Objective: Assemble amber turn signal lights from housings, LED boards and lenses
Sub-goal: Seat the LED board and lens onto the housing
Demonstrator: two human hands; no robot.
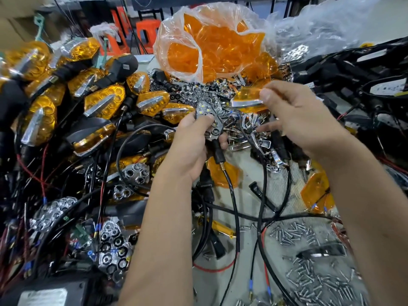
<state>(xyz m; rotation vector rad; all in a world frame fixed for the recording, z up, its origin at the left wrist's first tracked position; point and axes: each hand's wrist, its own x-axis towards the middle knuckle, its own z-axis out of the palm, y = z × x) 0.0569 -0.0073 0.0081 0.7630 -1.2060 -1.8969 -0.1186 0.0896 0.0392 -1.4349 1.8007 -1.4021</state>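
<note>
My left hand (189,142) grips a black turn signal housing (210,120) with its chrome reflector and LED board facing up; its black stem and cable hang down below my palm. My right hand (293,113) pinches an amber lens (248,97) with a chrome strip along its lower edge, held just right of and slightly above the housing. The two parts are apart. A clear plastic bag (207,47) full of amber lenses stands behind both hands.
Finished amber lights (103,100) are piled at the left. Chrome trim pieces (249,133) lie heaped in the middle. Loose screws (309,261) cover the table at lower right. Black cables and chrome reflectors (112,246) tangle at lower left. Wired housings (353,69) lie at the right.
</note>
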